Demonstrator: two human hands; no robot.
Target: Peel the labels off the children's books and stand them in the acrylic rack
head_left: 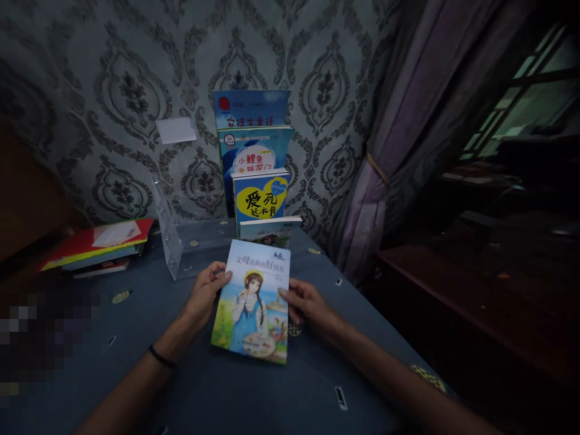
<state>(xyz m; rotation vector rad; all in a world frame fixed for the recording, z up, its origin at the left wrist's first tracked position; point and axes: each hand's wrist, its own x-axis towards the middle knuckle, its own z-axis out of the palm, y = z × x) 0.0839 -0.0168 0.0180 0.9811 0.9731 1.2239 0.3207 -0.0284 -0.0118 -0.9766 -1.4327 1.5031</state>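
A paperback book with a girl in a yellow hat and blue overalls on its cover is held up facing me. My left hand grips its left edge, thumb on the front cover. On the opposite edge my right hand pinches it, with the fingers partly hidden behind. Just beyond it, several books stand in rising steps: a pale one, a blue one with a yellow heart, a teal one and a blue one at the back. A clear stepped rack is to their left.
A pile of books with a red folder lies at the left on the blue patterned tablecloth. A white card shows above the rack. Behind are a patterned wall and a tied purple curtain. Dark red furniture stands to the right.
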